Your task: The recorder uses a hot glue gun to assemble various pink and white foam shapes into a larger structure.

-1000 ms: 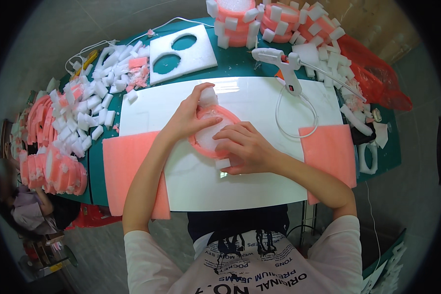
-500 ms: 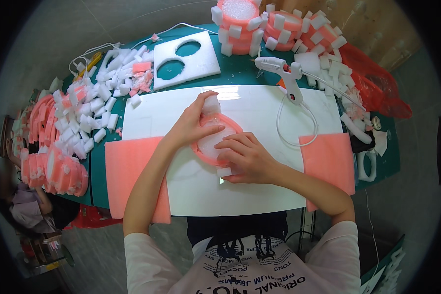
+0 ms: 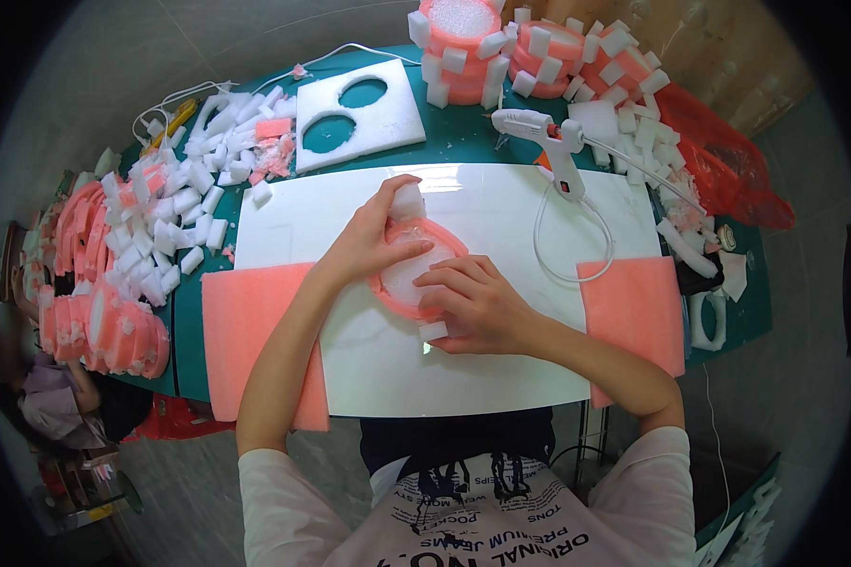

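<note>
A round foam piece with a pink rim (image 3: 396,300) and a whitish middle (image 3: 405,274) lies on the glossy white board (image 3: 378,378). My left hand (image 3: 369,241) is closed around its far left side, fingers behind a white foam block (image 3: 408,202) at the far edge and thumb over the disc. My right hand (image 3: 487,307) is closed at the near right edge, holding a second white foam block (image 3: 433,331) against the rim. Its upper fingers lie over the disc, and its thumb tip is partly hidden.
A white glue gun (image 3: 548,142) with a looped cord stands at the far right. Pink foam sheets (image 3: 260,331) flank the board. Loose white foam blocks (image 3: 170,222) heap at the left; finished-looking pink discs (image 3: 459,66) stack at the back. Another person (image 3: 57,397) sits at far left.
Both hands hold nearly the same pose on the foam disc. The near white block appears very slightly shifted; nothing has been let go.
</note>
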Action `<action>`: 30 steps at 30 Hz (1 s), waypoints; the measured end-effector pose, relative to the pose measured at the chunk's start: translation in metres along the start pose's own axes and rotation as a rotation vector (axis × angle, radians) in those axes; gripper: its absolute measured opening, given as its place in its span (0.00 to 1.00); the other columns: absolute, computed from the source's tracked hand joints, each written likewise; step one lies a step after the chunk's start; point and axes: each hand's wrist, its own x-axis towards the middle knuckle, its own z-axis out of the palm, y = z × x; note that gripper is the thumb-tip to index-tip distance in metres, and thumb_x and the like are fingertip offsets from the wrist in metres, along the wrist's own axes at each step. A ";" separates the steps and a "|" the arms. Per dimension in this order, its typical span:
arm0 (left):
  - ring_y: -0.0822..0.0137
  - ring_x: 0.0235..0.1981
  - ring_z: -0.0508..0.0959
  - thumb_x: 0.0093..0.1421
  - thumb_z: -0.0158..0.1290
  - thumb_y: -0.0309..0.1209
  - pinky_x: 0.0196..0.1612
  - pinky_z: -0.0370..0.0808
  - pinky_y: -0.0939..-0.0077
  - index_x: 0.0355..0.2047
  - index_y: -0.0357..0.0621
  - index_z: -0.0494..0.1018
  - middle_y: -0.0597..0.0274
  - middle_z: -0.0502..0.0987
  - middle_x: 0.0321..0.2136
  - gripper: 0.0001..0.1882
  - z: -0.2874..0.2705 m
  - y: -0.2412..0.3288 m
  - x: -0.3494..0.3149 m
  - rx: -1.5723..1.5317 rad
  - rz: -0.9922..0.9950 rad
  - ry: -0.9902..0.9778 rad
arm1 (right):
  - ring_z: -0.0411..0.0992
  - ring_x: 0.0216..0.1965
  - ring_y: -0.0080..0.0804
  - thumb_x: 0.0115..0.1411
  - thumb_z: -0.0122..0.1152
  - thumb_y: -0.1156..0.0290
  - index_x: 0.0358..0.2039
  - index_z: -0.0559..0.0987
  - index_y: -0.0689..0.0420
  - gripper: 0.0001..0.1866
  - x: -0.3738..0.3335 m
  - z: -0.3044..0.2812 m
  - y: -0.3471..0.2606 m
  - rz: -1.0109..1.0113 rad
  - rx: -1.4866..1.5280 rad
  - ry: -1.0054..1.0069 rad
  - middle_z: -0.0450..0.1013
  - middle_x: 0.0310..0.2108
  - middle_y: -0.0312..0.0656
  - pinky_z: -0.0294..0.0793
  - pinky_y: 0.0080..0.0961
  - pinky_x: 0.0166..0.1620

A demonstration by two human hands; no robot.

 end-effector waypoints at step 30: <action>0.55 0.40 0.74 0.47 0.63 0.37 0.45 0.71 0.66 0.58 0.50 0.57 0.48 0.72 0.43 0.39 0.002 0.000 0.000 -0.033 -0.006 0.017 | 0.63 0.53 0.36 0.36 0.73 0.64 0.39 0.69 0.51 0.29 0.000 -0.001 -0.007 0.004 -0.069 0.001 0.67 0.50 0.36 0.60 0.38 0.55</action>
